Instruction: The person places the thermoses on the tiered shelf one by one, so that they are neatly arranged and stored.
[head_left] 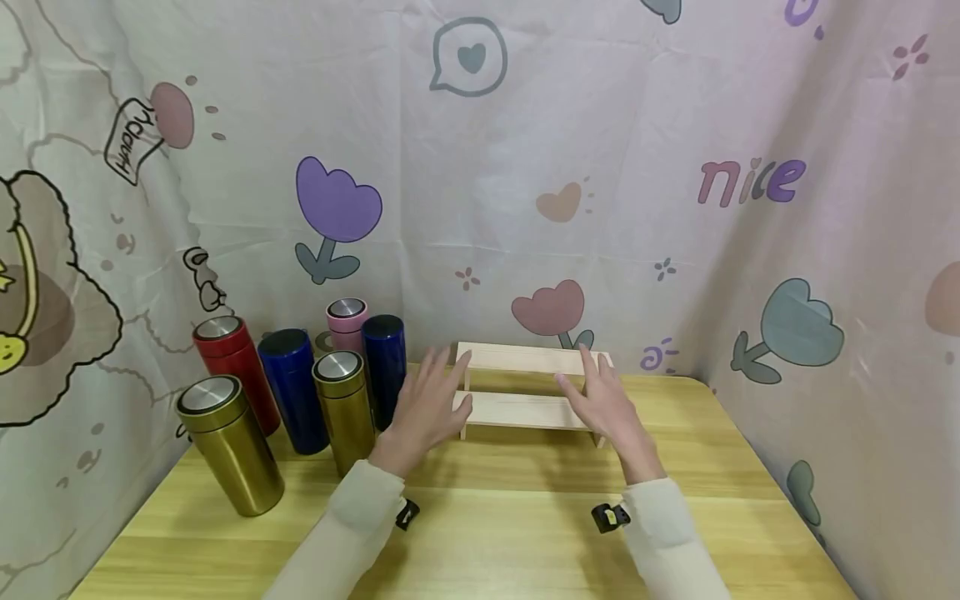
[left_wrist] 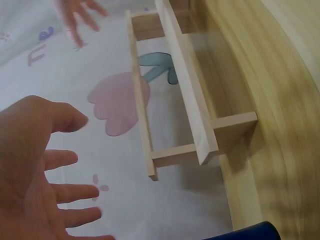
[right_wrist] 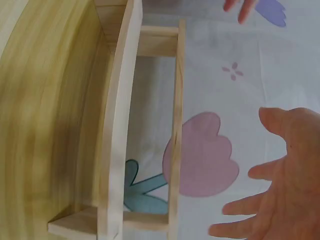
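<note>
A two-tier shelf of pale wood (head_left: 525, 411) stands toward the back of the table. Near its left end is my left hand (head_left: 429, 402), fingers spread and holding nothing. My right hand (head_left: 609, 408) is at the other end, likewise empty, with fingers extended. Both wrist views show a gap between the hand and the shelf's boards (left_wrist: 185, 85) (right_wrist: 120, 115). Just left of my left hand stand a dark blue flask (head_left: 384, 375) and a gold flask (head_left: 345, 421) with a steel lid.
Farther left are another gold flask (head_left: 232, 450), a red flask (head_left: 236, 367) and a second blue flask (head_left: 294, 392). A pink flask (head_left: 347, 325) stands behind. A printed curtain (head_left: 465, 167) hangs behind and beside the wooden table (head_left: 510, 533).
</note>
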